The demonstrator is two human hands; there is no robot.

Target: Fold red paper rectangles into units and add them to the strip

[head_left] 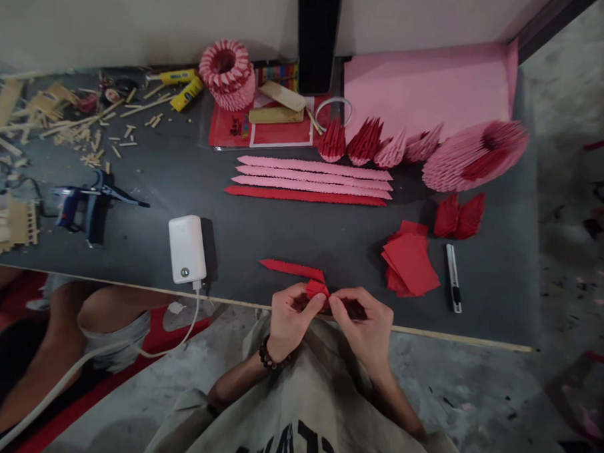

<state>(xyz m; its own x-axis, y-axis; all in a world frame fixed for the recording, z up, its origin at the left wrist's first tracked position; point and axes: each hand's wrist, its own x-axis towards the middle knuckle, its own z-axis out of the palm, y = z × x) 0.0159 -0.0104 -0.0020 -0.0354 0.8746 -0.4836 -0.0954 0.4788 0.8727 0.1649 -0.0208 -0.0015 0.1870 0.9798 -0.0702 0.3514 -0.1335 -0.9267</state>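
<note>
My left hand and my right hand meet at the table's front edge. Between the thumb and fingers of my left hand is a small piece of folded red paper. My right thumb and fingers pinch at its right side. Just beyond it lies a short red strip of stacked folded paper, pointed at its left end. To the right is a loose pile of red paper rectangles, with a utility knife beside it. Several pink strips and a long red strip lie farther back.
A white power bank with a cable sits to the left. A blue hot glue gun and wood scraps are beyond it. Pink and red folded-paper pieces stand at the back right. Another person's legs show at lower left.
</note>
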